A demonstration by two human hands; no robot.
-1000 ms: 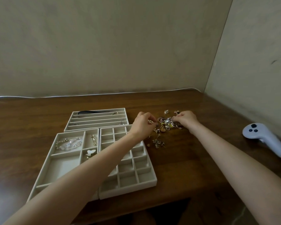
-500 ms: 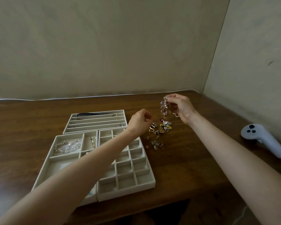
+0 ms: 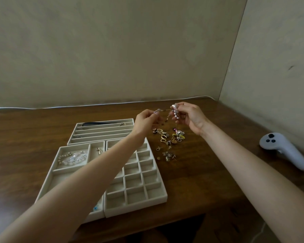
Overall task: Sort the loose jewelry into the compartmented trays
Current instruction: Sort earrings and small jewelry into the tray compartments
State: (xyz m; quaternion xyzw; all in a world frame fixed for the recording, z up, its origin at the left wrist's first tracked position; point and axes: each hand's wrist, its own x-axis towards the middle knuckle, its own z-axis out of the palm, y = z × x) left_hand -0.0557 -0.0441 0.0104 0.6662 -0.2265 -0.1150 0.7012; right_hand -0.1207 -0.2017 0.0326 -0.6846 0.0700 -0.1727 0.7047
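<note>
A white controller (image 3: 284, 151) is lying on the right of the desk (image 3: 191, 181), well apart from everything else, and a loose pile (image 3: 168, 142) of small gold and coloured pieces is sitting on the bare wood just right of the trays. Three pale trays are lying together: a slotted tray (image 3: 102, 132) at the back, a wide-cell tray (image 3: 67, 165) holding pale beads at front left, and a grid tray (image 3: 139, 186) beside it. The left forearm is crossing over both front trays, hiding part of them. Both hands are raised above the pile, pinching a bead strand (image 3: 167, 114): the left hand (image 3: 144, 123) is gripping one end, the right hand (image 3: 189, 118) is grasping a bunched cluster. The strand is running roughly left to right between them, sagging, with what seems a short tail dangling.
</note>
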